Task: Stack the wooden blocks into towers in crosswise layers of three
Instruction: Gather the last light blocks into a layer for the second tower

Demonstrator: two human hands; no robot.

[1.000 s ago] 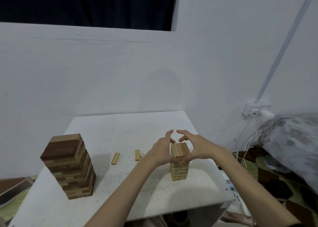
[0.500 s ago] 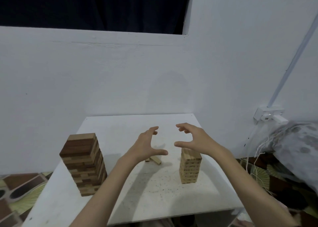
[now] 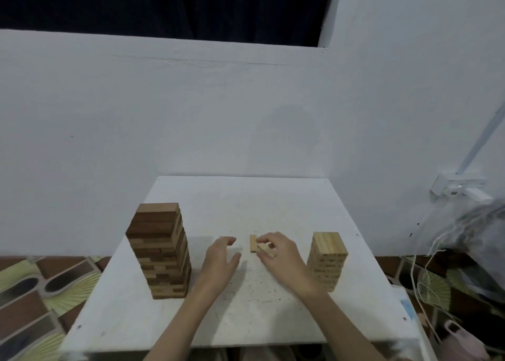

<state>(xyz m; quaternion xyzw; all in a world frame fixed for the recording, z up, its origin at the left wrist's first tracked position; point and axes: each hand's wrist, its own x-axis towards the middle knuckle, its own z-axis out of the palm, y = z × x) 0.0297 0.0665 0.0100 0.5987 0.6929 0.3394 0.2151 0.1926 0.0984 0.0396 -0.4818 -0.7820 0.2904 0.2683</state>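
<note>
On the white table (image 3: 246,196) stand two towers: a tall one of dark and light brown blocks (image 3: 159,251) at the left, and a shorter pale one (image 3: 326,259) at the right. Between them lie small pale loose blocks. One loose block (image 3: 253,243) lies lengthwise just beyond my right fingertips. My right hand (image 3: 281,256) curls its thumb and fingers around a second loose block (image 3: 263,248). My left hand (image 3: 221,259) hovers low over the table to the left of these blocks, fingers relaxed and holding nothing. Whatever lies under its palm is hidden.
A white wall rises close behind the table. A wall socket (image 3: 459,188) with hanging cables and a grey fabric bundle (image 3: 481,229) are at the right. Patterned floor (image 3: 41,292) shows to the left, below the table edge.
Both hands have left the top of the pale tower and come down to the loose blocks in the middle of the table. My right hand has taken hold of one.
</note>
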